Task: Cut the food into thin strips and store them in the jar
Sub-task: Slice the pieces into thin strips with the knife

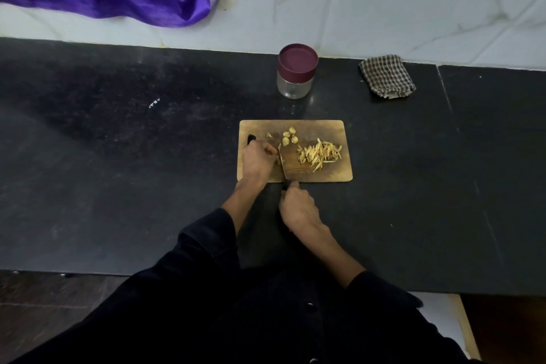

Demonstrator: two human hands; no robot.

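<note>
Black stone counter (118,156), wooden cutting board (331,130) centred. Left hand (258,158) curled over a food piece at the board's left. Right hand (298,208) grips the knife (283,167), blade against those fingers. Cut strips (320,154) piled right; lidded jar (296,71) behind the board.

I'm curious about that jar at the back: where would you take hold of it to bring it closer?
Grip the jar round its clear glass body below the maroon lid, coming from the front. It stands upright and closed on the counter, apart from the board and the checked cloth, so its round sides are free. The body probably gives a surer hold than the lid.
</note>
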